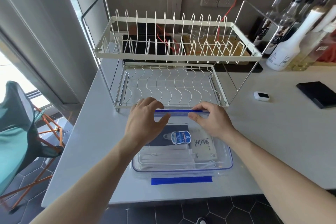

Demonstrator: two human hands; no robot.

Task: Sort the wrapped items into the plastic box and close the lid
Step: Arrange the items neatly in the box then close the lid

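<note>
Head view: a person's left hand point(145, 120) and right hand point(209, 120) both pinch the far edge of a clear lid point(181, 114), thumbs on the near face and fingers curled over the blue clip flap point(179, 111) along its top, the lid apparently tilted up over the far side of the plastic box point(183, 166). The box sits on the white counter point(272, 142) just below and between the wrists, its rim trimmed in blue, with a second blue flap point(181, 180) lying flat at its near edge. The wrapped items point(174, 143) already lie inside, beneath both palms, so sorting looks finished and closing is the step in hand. Done well, the lid should come down level, its corners squared to the rim before any flap is pressed, with no wrapper edge trapped in the seal. Legible writing is scarce: one pale packet point(201, 143) under the right palm reads "MiNi"; a blue label point(181, 137) on the dark packet carries print too small to read. Beyond the fingertips stands a wire dish rack point(172, 54); dark bottles point(263, 31) far to the right show "1883".
</note>
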